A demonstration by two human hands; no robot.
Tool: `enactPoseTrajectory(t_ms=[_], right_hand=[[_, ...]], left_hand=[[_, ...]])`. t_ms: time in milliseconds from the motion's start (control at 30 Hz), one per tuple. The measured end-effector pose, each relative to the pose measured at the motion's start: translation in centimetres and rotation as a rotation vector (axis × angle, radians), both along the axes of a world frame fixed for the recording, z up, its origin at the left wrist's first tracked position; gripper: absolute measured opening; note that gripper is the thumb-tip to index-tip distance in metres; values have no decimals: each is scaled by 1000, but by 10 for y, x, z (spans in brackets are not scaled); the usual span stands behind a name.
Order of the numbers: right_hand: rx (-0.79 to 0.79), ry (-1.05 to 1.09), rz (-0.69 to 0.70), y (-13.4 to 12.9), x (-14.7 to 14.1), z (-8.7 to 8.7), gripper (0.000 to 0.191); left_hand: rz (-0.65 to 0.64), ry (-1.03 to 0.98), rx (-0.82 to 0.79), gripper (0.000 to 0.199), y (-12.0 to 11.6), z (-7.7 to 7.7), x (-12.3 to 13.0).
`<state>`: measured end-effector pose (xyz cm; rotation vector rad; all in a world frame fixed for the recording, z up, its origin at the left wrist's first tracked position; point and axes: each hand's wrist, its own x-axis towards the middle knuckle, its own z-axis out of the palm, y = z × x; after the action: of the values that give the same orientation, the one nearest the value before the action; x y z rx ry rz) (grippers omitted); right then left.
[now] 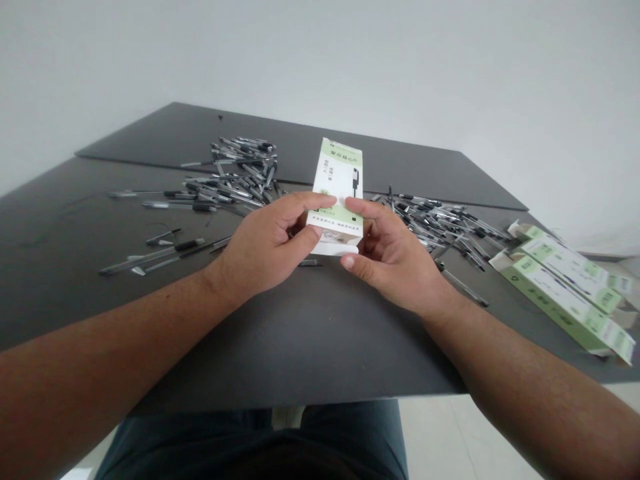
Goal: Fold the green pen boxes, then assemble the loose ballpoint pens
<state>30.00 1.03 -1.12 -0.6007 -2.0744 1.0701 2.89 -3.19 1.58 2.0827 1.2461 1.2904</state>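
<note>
Seen from the head camera, both forearms reach inward from the lower corners, elbows wide and wrists bent toward each other. The left hand [265, 243] and right hand [395, 257] hold a green-and-white cardboard box [337, 180] upright between them, just above the middle of the dark table [300, 353]. The left fingers [310, 203] and right fingers [363, 212] curve around the box's lower part, gripping it from either side, with both thumbs lower down. Loose pens [233, 180] lie scattered beyond the left hand, more pens [435, 223] lie beyond the right hand, and flat green-and-white boxes [560, 293] sit at the table's right side.
</note>
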Motion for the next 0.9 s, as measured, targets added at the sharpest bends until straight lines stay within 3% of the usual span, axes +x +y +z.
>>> enactPoseTrajectory(t_ms=[200,300,400,467,600,700,900], right_hand=[[-248,184,-30,-2,-3,10,79],[-340,256,16,-3,-4,16,75],[-412,279,124,-1,-3,21,69],[-421,273,185,1,-1,22,64],[-400,241,241,4,5,22,59],[-407,199,282,4,9,24,58],[-353,68,395,3,10,30,50]], left_hand=[[-136,-74,-27,59,2,-11,-3],[-232,-63,20,67,2,-7,-11],[-133,29,194,56,5,4,-26],[-120,112,326,56,9,12,-37],[-95,395,348,88,16,20,-46],[-164,453,382,97,17,18,-42],[-251,513,203,91,7,12,-23]])
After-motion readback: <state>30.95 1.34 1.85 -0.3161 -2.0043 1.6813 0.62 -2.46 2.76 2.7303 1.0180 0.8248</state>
